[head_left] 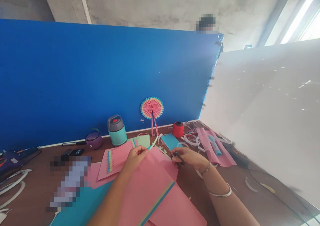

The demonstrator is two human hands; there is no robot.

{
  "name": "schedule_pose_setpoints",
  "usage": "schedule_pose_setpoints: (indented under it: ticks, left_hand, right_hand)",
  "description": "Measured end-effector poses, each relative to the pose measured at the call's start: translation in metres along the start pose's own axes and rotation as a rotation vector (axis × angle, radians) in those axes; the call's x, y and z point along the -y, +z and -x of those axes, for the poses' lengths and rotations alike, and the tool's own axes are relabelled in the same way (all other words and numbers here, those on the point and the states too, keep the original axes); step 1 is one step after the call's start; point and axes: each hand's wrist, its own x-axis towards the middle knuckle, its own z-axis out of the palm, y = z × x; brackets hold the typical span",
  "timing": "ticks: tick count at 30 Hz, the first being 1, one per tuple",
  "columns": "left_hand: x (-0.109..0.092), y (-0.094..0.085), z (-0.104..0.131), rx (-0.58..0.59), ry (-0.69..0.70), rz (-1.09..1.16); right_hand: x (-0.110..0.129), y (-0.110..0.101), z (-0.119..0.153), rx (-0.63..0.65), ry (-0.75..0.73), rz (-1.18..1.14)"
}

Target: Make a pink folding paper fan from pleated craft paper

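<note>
"What do the two hands hold?"

"The left hand (136, 154) pinches the far edge of a large pink sheet (147, 179), its grip pressed together between thumb and fingers. A pale strip (153, 142) rises by the fingertips. The right hand (190, 157) has its grip closed around dark scissors (182, 159), just beside that edge; whether the blades stand apart, I cannot tell."

"And where does the sheet lie?"

"Low in front of the person, over other pink paper on the brown counter (37, 186), a blue-and-yellow stripe (159, 202) along its right side. A second striped pink sheet (120, 156) lies beyond the left forearm."

"Behind the hands?"

"A round pleated fan (152, 108) in pink, yellow and blue stands on two pink sticks against a blue partition (87, 73). A turquoise jar (118, 135) sits to its left, a red container (178, 130) to its right."
</note>
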Motion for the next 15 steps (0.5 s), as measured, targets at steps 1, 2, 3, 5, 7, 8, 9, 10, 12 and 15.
schedule_pose_setpoints:
  ticks: [1, 2, 3, 5, 7, 8, 9, 10, 12, 15]
  left_hand:
    - [0.001, 0.001, -0.001, -0.007, 0.000, 0.000]
    - [0.002, 0.001, -0.001, -0.013, 0.000, 0.000]
    - [0.003, 0.002, -0.002, -0.019, -0.002, 0.001]
    - [0.003, 0.003, -0.002, -0.033, -0.004, 0.003]
    - [0.003, 0.004, -0.002, -0.044, -0.004, 0.007]
    - [0.003, 0.003, -0.001, -0.047, -0.003, 0.009]
    - [0.002, 0.003, 0.000, -0.050, -0.004, 0.010]
    - [0.001, 0.003, 0.000, -0.051, -0.006, 0.011]
    - [0.000, 0.003, 0.002, -0.050, -0.011, 0.010]
    - [-0.001, 0.004, 0.003, -0.046, -0.020, 0.006]
  right_hand:
    - [0.000, 0.001, 0.000, 0.071, 0.006, -0.014]
    - [0.001, 0.002, 0.001, 0.134, 0.010, -0.021]
    - [0.001, 0.003, 0.000, 0.179, 0.008, -0.019]
    - [0.001, 0.007, 0.000, 0.202, -0.016, 0.010]
    - [0.003, 0.012, -0.001, 0.186, -0.037, 0.049]
    - [0.004, 0.014, -0.001, 0.173, -0.039, 0.073]
    - [0.006, 0.017, -0.002, 0.157, -0.036, 0.095]
    - [0.007, 0.019, -0.002, 0.140, -0.030, 0.117]
    - [0.009, 0.022, -0.003, 0.117, -0.023, 0.150]
    - [0.009, 0.027, -0.005, 0.107, -0.031, 0.176]
